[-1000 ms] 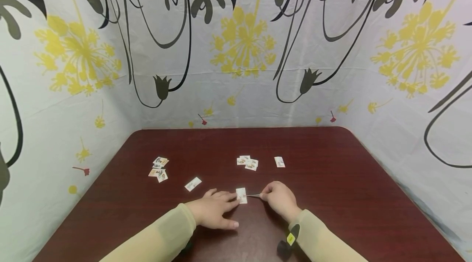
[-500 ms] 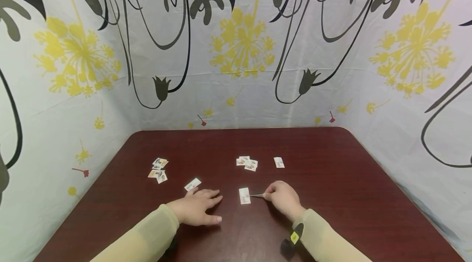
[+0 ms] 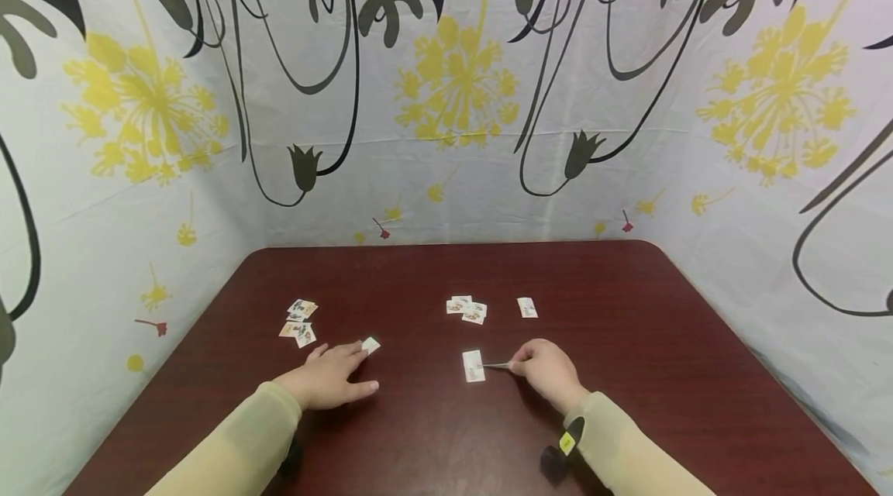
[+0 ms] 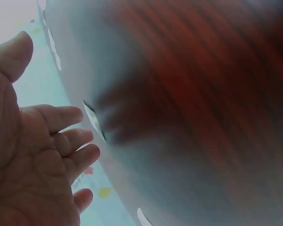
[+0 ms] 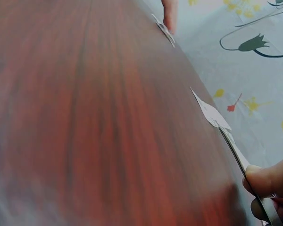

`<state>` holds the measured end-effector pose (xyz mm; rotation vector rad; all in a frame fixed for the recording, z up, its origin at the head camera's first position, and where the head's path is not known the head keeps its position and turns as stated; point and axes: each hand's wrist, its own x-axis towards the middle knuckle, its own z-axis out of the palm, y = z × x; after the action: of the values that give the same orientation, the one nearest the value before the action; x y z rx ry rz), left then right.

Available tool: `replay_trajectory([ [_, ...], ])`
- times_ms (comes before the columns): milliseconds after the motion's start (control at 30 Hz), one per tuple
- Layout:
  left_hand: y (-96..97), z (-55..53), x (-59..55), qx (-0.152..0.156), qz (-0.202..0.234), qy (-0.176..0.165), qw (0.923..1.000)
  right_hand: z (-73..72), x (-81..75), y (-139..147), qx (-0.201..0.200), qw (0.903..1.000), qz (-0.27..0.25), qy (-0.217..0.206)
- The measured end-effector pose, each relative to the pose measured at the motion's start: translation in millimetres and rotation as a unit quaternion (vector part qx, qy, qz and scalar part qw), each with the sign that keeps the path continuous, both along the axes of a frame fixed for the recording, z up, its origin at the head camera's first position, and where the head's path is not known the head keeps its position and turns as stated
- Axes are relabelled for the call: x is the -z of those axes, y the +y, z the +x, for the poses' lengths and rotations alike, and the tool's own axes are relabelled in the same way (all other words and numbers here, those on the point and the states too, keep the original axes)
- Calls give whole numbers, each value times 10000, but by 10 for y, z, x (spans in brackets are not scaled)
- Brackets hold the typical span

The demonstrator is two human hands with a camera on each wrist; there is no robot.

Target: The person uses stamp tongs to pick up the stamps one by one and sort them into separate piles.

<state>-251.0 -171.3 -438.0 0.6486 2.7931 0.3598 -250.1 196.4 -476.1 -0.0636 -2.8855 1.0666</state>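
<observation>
Tweezers [image 3: 497, 365] are pinched between the thumb and fingers of my right hand [image 3: 547, 372]. Their tips meet the right edge of a small white printed card [image 3: 474, 366]; in the right wrist view that card [image 5: 211, 114] appears bent and tilted at the tweezers [image 5: 235, 153]. Further left, my left hand [image 3: 324, 377] reaches out with its fingers extended, the fingertips over the near part of another white card [image 3: 371, 345]. From the left wrist, this card [image 4: 94, 121] shows just beyond the fingertips, the palm holding nothing.
Overlapping small picture cards form one group [image 3: 298, 322] at the back left and another [image 3: 467, 308] at the back middle. A single card [image 3: 527, 308] lies right of the middle group. A patterned cloth [image 3: 446, 194] hangs around the dark red table [image 3: 628, 287].
My left hand has left the middle card and moved left to the other card, partly covering it. My right hand, the tweezers and their card have shifted slightly right.
</observation>
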Motion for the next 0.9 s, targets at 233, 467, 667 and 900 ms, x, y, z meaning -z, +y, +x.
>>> replay_trajectory([
  [233,-40,6,22,149,-135,107,9997,-24,-11,97,49,9999,-79,-41],
  [467,-14,33,4,211,-216,127,9995,-69,-49,220,112,9997,-161,-119],
  [667,-15,43,-4,187,-187,81,9996,-132,-80,368,224,9993,-232,-212],
  [900,19,64,5,345,-92,76,9993,-252,-79,597,404,9982,-346,-291],
])
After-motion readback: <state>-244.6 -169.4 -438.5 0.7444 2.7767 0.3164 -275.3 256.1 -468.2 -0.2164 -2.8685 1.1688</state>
